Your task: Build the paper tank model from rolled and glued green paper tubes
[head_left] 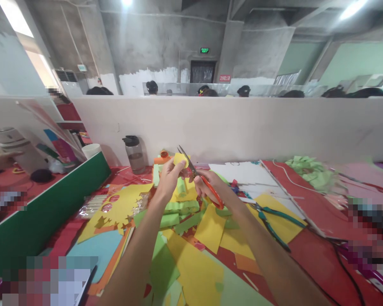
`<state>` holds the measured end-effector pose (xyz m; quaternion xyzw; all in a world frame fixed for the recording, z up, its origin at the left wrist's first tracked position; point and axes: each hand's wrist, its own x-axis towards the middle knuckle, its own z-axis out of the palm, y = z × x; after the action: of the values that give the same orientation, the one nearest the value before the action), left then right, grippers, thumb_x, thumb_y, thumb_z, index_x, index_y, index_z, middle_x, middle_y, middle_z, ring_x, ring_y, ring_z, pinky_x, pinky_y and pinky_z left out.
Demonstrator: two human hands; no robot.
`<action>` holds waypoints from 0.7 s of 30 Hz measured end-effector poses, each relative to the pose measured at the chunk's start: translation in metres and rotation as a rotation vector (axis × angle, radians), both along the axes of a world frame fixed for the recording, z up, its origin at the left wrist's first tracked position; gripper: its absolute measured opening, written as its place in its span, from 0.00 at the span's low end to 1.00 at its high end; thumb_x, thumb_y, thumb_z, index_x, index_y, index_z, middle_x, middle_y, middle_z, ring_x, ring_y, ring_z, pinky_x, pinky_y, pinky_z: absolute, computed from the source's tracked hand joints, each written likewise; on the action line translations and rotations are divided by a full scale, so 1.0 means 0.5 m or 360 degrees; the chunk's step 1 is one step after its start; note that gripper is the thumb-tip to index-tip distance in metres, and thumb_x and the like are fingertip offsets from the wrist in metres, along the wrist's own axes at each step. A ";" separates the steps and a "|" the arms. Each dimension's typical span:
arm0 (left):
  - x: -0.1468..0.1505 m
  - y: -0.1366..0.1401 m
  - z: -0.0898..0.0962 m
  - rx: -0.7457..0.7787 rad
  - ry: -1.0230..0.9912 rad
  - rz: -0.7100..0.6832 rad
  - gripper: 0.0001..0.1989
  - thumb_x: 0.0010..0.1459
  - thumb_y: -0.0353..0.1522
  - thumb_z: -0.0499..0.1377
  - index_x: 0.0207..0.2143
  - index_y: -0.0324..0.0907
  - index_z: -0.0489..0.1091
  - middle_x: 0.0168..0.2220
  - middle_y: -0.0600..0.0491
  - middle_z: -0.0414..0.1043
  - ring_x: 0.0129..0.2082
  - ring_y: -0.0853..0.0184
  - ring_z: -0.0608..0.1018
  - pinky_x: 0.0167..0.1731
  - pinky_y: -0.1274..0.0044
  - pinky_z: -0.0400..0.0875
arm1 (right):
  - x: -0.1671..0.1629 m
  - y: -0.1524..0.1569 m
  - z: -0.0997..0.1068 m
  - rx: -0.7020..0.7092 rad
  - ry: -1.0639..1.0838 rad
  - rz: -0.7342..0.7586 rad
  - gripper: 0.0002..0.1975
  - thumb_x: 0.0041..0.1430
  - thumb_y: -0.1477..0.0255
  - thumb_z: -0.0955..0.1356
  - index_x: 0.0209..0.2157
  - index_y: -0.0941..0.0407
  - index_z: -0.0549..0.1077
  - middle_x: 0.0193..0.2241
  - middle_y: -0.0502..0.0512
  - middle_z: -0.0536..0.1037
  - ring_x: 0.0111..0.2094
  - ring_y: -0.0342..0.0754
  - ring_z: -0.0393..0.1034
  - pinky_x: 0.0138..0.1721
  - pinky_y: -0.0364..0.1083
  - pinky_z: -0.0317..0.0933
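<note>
Person's two hands (169, 176) (214, 182), one orange-handled scissors (192, 166), one teal-handled pliers (261, 210), one white cup (91, 150)

Ceiling lamps (353, 9) glare at top left of center and upper right, while an opening (21, 19) burns white at upper left. Soft shadow backs the bottle (135, 156); wide-angle stretch warps the edges, and pixel blocks blot lower left and far right.

Scissors handle (214, 194) partly covered by right hand (207, 182). Co-worker's hand (2, 162) cut off by left edge. People (244, 90) mostly hidden behind partition (226, 125). Lower-left item (51, 278) blurred by pixelation.
</note>
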<state>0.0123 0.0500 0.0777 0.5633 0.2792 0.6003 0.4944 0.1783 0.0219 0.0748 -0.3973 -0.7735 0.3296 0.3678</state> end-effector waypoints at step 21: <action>-0.021 0.000 0.009 -0.0031 0.0109 -0.0112 0.13 0.55 0.41 0.61 0.30 0.40 0.68 0.27 0.56 0.64 0.24 0.73 0.66 0.25 0.79 0.61 | 0.005 -0.017 0.028 -0.0112 0.0020 -0.0044 0.29 0.59 0.43 0.62 0.36 0.56 0.71 0.19 0.48 0.70 0.18 0.43 0.65 0.20 0.42 0.60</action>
<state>0.0017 0.0499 0.0824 0.5881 0.2818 0.5603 0.5107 0.1809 0.0136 0.0886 -0.4186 -0.7535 0.3540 0.3628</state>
